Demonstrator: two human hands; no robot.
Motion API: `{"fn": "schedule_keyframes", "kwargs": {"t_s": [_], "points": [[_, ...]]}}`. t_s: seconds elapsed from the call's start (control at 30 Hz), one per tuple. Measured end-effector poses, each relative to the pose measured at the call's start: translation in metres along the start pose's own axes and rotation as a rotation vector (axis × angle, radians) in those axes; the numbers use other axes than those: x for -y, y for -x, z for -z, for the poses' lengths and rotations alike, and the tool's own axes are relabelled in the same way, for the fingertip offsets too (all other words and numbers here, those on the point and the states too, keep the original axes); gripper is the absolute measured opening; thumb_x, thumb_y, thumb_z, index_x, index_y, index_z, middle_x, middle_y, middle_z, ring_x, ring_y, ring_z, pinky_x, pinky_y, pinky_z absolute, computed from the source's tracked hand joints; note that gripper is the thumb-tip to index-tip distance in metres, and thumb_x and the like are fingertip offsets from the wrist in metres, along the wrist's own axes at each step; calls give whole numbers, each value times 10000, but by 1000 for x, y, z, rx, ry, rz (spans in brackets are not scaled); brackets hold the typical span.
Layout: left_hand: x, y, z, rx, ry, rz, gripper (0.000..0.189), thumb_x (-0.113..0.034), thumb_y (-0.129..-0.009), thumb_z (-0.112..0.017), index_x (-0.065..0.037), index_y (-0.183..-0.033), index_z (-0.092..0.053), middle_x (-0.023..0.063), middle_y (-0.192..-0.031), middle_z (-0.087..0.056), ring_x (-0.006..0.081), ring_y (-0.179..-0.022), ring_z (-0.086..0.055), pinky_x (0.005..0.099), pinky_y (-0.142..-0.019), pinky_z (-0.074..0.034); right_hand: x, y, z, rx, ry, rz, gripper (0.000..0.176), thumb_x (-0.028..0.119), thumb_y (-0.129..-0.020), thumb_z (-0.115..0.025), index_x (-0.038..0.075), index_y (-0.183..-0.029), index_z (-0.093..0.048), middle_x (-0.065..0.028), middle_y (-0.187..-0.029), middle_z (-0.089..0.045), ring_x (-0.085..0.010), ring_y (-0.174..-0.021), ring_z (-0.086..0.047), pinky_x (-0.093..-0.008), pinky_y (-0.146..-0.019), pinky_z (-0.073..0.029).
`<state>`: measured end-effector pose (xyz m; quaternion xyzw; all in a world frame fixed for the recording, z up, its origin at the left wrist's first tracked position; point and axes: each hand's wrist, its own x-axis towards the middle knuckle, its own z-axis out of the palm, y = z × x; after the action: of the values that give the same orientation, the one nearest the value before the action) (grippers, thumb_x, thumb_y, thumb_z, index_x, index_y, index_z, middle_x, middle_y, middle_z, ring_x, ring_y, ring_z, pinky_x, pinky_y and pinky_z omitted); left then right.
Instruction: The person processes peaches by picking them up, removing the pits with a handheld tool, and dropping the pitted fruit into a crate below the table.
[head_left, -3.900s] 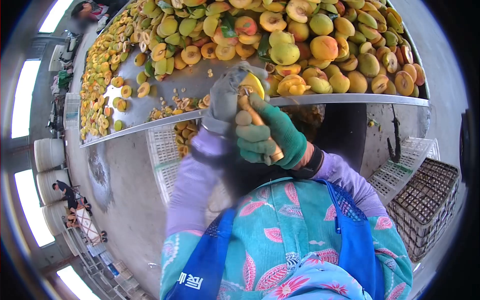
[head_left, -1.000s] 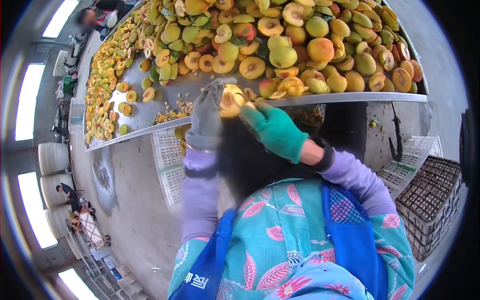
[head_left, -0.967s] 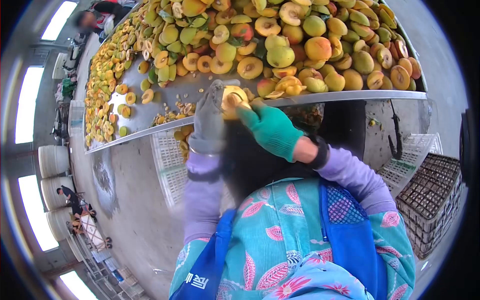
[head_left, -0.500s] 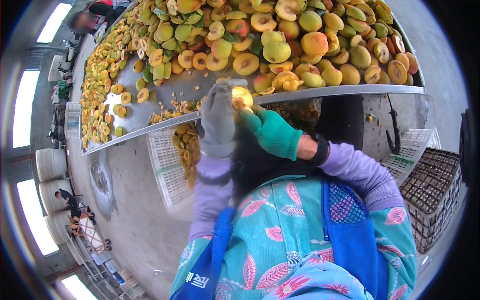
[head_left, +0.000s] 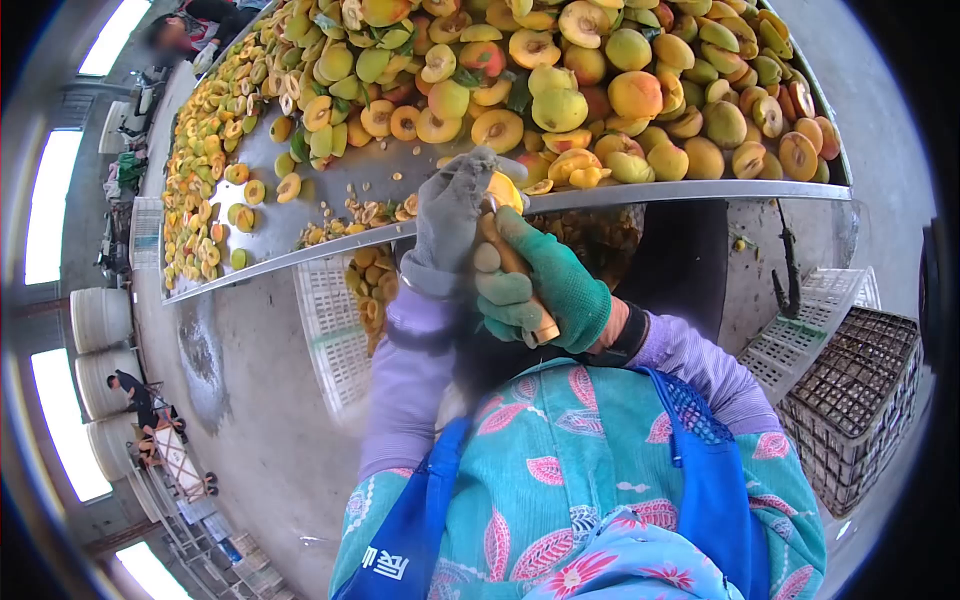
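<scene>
My left hand [head_left: 450, 210], in a grey glove, is closed around a yellow peach [head_left: 505, 192] just over the near rim of the metal table. My right hand [head_left: 550, 285], in a green glove with greyish fingertips, grips the wooden handle [head_left: 515, 262] of a small tool. The tool's upper end meets the peach beside my left fingers; its working tip is mostly hidden, so I cannot make out its exact kind. Behind my hands lie many whole and halved peaches [head_left: 560, 108], yellow, green and red-blushed.
The table's metal rim [head_left: 690, 190] runs across in front of me. Loose pits [head_left: 355, 212] lie on the tabletop. Below stand a white crate [head_left: 335, 330] and a crate of fruit pieces [head_left: 370, 290]. Dark crates [head_left: 855, 400] are at right. Other people [head_left: 140, 395] are at far left.
My right hand has turned and dropped slightly, so the wooden handle now shows in it. My left hand has tilted and moved a little right with the peach.
</scene>
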<state>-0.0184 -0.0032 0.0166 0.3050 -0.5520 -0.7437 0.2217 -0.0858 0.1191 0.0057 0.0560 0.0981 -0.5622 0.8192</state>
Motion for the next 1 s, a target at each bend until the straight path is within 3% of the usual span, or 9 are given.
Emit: {"fn": "schedule_keyframes", "kwargs": {"t_s": [0.1,0.3,0.33,0.5,0.63,0.7,0.8,0.97,1.0], "points": [[7,-12,14,88,-200,30,325,-271,-978,-526,27,-959,-655,104,-795,-668,158,-680,-623,263,-627,-512,6,3,-4,-193,320,-34,418,571,-955,-408,190,-804,-492,34,-542,-415,-131,-376,-348,-285,-385,-322],[8,6,17,-121,44,-77,309,-255,-972,-520,34,-987,-626,136,-845,-673,201,-696,-645,290,-621,-532,-6,-14,1,-10,94,-60,433,587,-944,-417,185,-796,-481,37,-513,-378,-124,-371,-332,-285,-360,-293],[14,9,20,-129,32,-108,310,-258,-971,-521,34,-987,-624,134,-838,-671,201,-690,-643,290,-616,-531,-8,-10,-14,-226,318,-43,430,583,-946,-417,189,-787,-485,41,-502,-371,-119,-372,-332,-283,-363,-288],[5,16,27,-49,-123,-158,401,-353,-979,-477,23,-1010,-612,124,-829,-653,218,-679,-629,306,-652,-523,6,-20,6,162,-3,-268,456,565,-970,-368,181,-769,-508,66,-502,-365,-111,-373,-312,-281,-383,-281],[-1,39,24,-437,434,-42,420,-382,-970,-463,-3,-1109,-580,132,-903,-654,230,-781,-635,319,-702,-519,3,-18,-1,345,-53,-230,458,552,-978,-358,160,-804,-518,67,-525,-394,-91,-378,-349,-256,-379,-279],[10,70,79,-543,176,-69,442,-405,-932,-525,1,-1085,-610,145,-914,-659,269,-822,-634,351,-733,-517,17,4,9,304,79,-206,461,529,-998,-323,139,-864,-528,64,-547,-411,-61,-379,-383,-224,-376,-285],[3,67,135,-608,-1528,-58,474,-444,-888,-580,-6,-1060,-646,175,-931,-657,326,-854,-636,383,-747,-513,25,13,48,-76,108,-183,459,551,-976,-379,130,-857,-520,41,-537,-430,-76,-364,-394,-229,-359,-327],[6,-60,38,-20,-1438,-614,347,-301,-807,-661,12,-952,-632,225,-925,-648,368,-887,-617,404,-762,-503,34,19,11,-539,484,177,429,505,-974,-436,122,-805,-529,4,-539,-479,-113,-365,-416,-261,-333,-341],[5,-75,-1,-179,-1535,-259,320,-257,-780,-679,32,-901,-614,221,-913,-646,372,-861,-616,397,-756,-505,38,19,12,-545,544,284,398,490,-969,-453,128,-829,-537,-8,-558,-487,-143,-398,-447,-291,-364,-362]]}}
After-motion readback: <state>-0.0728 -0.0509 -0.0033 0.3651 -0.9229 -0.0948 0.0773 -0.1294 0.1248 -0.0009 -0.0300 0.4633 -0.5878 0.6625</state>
